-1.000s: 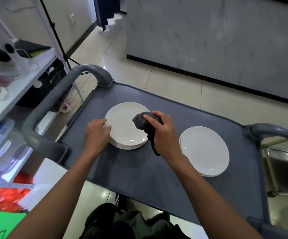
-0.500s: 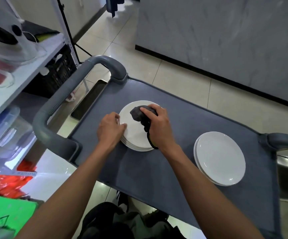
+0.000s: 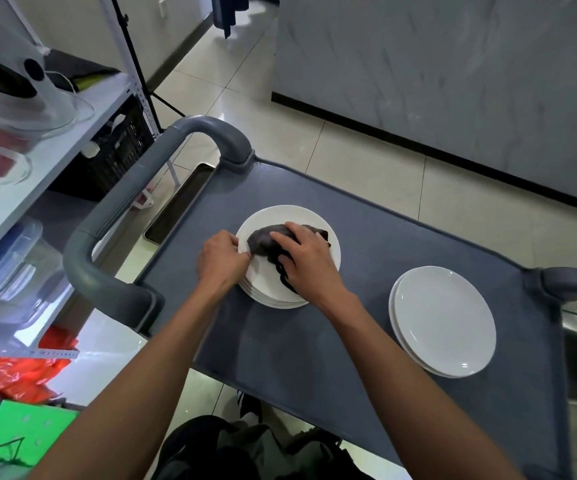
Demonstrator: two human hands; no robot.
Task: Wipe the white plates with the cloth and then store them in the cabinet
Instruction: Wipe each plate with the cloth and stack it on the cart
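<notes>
Right hand point(image 3: 306, 259): fingers spread flat, pressing the dark cloth point(image 3: 266, 239) onto the top plate of the left stack point(image 3: 289, 258). Left hand point(image 3: 223, 259): fingers curled, pinching that stack's left rim. Cloth partly hidden under the palm. Left stack: about four rims show, exact count unclear. Right stack point(image 3: 443, 320): two plates, untouched, well apart. Both stacks sit on the grey cart point(image 3: 314, 358), whose near right corner is cut off.

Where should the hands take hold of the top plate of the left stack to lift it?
Probably at the rim of the top plate, from the left, where the left hand already pinches it. The plate lies flat on its stack, so only the edge gives purchase.
</notes>
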